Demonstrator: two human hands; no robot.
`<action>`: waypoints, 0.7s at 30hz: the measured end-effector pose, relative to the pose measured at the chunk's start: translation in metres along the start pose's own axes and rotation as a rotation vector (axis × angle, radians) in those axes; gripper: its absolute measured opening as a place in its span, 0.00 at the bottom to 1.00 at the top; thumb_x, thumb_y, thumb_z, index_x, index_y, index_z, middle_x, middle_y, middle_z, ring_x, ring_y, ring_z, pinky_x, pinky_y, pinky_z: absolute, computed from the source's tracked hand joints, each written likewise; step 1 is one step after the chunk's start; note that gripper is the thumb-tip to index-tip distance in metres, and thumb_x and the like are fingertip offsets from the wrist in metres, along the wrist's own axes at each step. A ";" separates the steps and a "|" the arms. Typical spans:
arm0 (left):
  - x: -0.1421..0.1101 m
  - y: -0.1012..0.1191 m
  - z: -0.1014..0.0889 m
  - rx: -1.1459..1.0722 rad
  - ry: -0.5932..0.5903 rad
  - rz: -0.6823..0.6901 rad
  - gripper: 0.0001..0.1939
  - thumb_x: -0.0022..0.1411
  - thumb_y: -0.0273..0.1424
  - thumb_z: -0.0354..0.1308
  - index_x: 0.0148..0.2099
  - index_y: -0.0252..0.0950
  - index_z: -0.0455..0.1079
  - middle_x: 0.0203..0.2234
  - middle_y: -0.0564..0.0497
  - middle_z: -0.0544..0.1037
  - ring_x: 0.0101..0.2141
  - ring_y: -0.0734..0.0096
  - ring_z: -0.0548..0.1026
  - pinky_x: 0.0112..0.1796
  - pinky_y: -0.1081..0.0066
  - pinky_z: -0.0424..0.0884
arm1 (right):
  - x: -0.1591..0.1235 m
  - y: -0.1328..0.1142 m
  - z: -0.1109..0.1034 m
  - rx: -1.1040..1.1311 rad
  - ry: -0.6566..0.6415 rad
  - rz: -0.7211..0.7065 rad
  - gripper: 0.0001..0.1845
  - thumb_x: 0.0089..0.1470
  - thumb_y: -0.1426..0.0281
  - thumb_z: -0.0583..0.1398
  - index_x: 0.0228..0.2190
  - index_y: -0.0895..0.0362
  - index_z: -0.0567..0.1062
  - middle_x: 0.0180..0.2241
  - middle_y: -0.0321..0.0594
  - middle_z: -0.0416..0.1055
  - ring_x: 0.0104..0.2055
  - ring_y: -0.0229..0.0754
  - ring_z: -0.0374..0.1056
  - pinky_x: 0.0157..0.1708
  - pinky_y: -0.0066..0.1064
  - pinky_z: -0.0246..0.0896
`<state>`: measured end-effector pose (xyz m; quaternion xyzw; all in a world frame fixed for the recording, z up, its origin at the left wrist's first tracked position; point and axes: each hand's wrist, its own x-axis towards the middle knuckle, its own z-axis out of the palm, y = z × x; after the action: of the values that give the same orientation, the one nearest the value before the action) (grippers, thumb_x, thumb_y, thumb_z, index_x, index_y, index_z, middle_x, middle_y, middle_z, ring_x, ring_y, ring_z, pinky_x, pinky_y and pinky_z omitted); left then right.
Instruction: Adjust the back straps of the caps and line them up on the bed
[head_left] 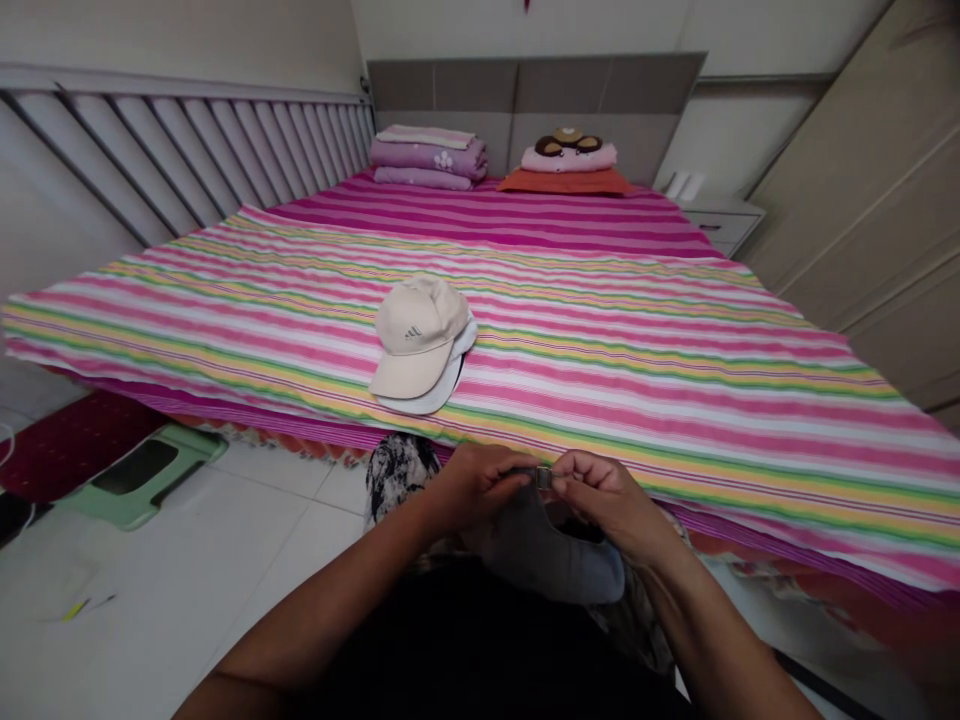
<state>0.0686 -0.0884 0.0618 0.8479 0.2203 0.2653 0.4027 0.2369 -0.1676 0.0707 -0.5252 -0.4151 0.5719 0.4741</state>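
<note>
A grey baseball cap (525, 548) rests at my lap, its back strap and small metal buckle (544, 478) turned up toward me. My left hand (480, 485) pinches the strap on the left of the buckle. On the buckle's other side, my right hand (604, 490) grips the strap end between thumb and fingers. Part of the cap lies in shadow against my dark clothing. Farther off on the bed, a beige cap (420, 325) with a small dark logo sits on top of a white cap (431, 402), which shows only at its edge.
A striped sheet (637, 350) covers the bed. Folded purple bedding (431, 160) and a pink folded stack (570, 158) lie by the headboard (540, 90). A green stool (142, 475) stands on the floor at left. A nightstand (724, 225) is at back right.
</note>
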 end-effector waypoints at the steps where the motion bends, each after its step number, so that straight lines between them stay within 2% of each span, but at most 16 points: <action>1: 0.000 0.001 0.000 0.007 0.021 -0.030 0.11 0.54 0.31 0.54 0.39 0.41 0.74 0.29 0.48 0.77 0.31 0.68 0.72 0.34 0.73 0.61 | 0.000 0.000 0.001 0.006 0.028 -0.007 0.14 0.40 0.62 0.62 0.20 0.59 0.67 0.12 0.27 0.55 0.14 0.27 0.46 0.14 0.23 0.36; 3: 0.000 0.002 -0.001 0.006 0.058 -0.081 0.07 0.52 0.32 0.56 0.33 0.39 0.74 0.28 0.48 0.76 0.30 0.68 0.71 0.33 0.73 0.61 | 0.000 -0.001 0.002 0.028 0.069 -0.004 0.13 0.39 0.62 0.62 0.20 0.59 0.67 0.11 0.26 0.55 0.14 0.27 0.45 0.14 0.23 0.36; 5: 0.001 0.002 -0.002 -0.100 0.045 -0.112 0.04 0.50 0.31 0.58 0.27 0.36 0.71 0.30 0.47 0.76 0.32 0.68 0.71 0.35 0.72 0.61 | 0.000 -0.001 0.003 0.065 0.077 0.006 0.13 0.39 0.62 0.62 0.19 0.59 0.67 0.10 0.26 0.55 0.13 0.27 0.45 0.14 0.23 0.36; 8: 0.002 -0.001 0.002 -0.517 -0.056 -0.233 0.07 0.46 0.30 0.60 0.21 0.34 0.65 0.33 0.47 0.75 0.35 0.69 0.70 0.35 0.72 0.61 | 0.000 -0.001 0.005 0.145 0.042 0.025 0.13 0.40 0.63 0.62 0.19 0.59 0.67 0.10 0.26 0.55 0.13 0.27 0.45 0.14 0.23 0.36; 10: 0.004 -0.004 0.006 -0.801 -0.126 -0.364 0.10 0.43 0.30 0.62 0.20 0.33 0.63 0.29 0.48 0.74 0.30 0.72 0.69 0.33 0.73 0.61 | 0.000 -0.001 0.006 0.186 0.018 0.035 0.13 0.40 0.64 0.62 0.18 0.59 0.67 0.09 0.26 0.54 0.13 0.27 0.44 0.15 0.23 0.36; 12: 0.005 -0.007 0.009 -0.978 -0.160 -0.445 0.10 0.41 0.29 0.63 0.19 0.32 0.63 0.23 0.50 0.73 0.26 0.75 0.68 0.30 0.74 0.60 | 0.000 -0.001 0.007 0.202 0.007 0.044 0.13 0.40 0.64 0.62 0.18 0.59 0.66 0.09 0.26 0.54 0.13 0.27 0.43 0.15 0.24 0.36; 14: 0.006 -0.010 0.009 -1.050 -0.153 -0.465 0.10 0.38 0.27 0.64 0.19 0.31 0.64 0.21 0.51 0.72 0.24 0.76 0.67 0.28 0.75 0.59 | 0.000 0.000 0.007 0.202 0.003 0.050 0.12 0.40 0.64 0.62 0.19 0.59 0.66 0.09 0.26 0.54 0.13 0.28 0.43 0.15 0.24 0.36; 18: 0.006 -0.011 0.006 -1.046 -0.138 -0.454 0.09 0.36 0.25 0.64 0.17 0.30 0.65 0.22 0.51 0.72 0.24 0.79 0.67 0.28 0.77 0.59 | 0.000 0.002 0.005 0.192 -0.009 0.062 0.13 0.40 0.63 0.62 0.20 0.59 0.67 0.09 0.26 0.54 0.12 0.28 0.44 0.15 0.23 0.37; 21: 0.006 -0.009 0.005 -1.040 -0.147 -0.468 0.10 0.38 0.27 0.64 0.18 0.31 0.64 0.19 0.53 0.70 0.22 0.80 0.66 0.25 0.77 0.58 | 0.000 0.002 0.003 0.186 0.014 0.056 0.13 0.43 0.62 0.61 0.19 0.58 0.67 0.09 0.26 0.54 0.12 0.28 0.44 0.15 0.23 0.38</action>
<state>0.0749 -0.0820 0.0534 0.4834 0.2139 0.1829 0.8289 0.2334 -0.1674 0.0694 -0.4942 -0.3419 0.6175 0.5075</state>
